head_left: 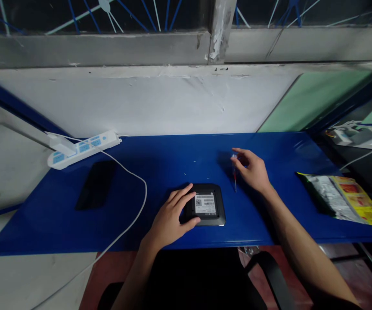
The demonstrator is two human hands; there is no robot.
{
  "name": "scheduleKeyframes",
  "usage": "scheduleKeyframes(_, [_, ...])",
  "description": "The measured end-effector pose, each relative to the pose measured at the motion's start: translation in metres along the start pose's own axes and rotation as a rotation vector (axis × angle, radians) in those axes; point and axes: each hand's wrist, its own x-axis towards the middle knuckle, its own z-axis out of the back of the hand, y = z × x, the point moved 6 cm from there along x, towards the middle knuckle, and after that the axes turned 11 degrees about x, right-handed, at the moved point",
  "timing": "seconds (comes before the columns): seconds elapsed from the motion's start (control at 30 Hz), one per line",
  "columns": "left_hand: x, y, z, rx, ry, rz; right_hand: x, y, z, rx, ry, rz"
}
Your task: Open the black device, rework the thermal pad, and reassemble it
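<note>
A flat black electronic box (220, 204) lies on the blue table, its white printed label with a square code facing up. My left hand (173, 215) grips its left side, fingers over the far left corner and thumb along the near part. To the right of the box, my right hand (252, 168) pinches the top of a slim screwdriver (235, 176) between thumb and forefinger. The tool looks clear with some red and points down toward the table. Whether its tip touches the surface I cannot tell.
On the left stand a white power strip (105, 140) with a plug in it and a dark phone-like slab (96, 185). A white cable (145, 189) curves across the table (173, 150). A yellow and silver packet (350, 198) lies at the right edge.
</note>
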Motion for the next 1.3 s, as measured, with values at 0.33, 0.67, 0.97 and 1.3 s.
scheduleKeyframes(0.33, [0.0, 0.001, -0.001, -0.001, -0.028, -0.007, -0.001, -0.017, -0.005, 0.542, -0.304, -0.165])
scheduleKeyframes(0.67, [-0.001, 0.001, -0.002, 0.013, -0.027, -0.006, -0.004, -0.012, -0.008, 0.637, -0.33, -0.14])
scheduleKeyframes(0.97, [-0.001, 0.001, -0.001, 0.0, -0.032, -0.002, -0.005, -0.012, -0.012, 0.638, -0.325, -0.159])
scheduleKeyframes(1.3, [-0.001, 0.002, -0.002, 0.012, -0.015, -0.018, -0.006, -0.018, -0.018, 0.658, -0.303, -0.187])
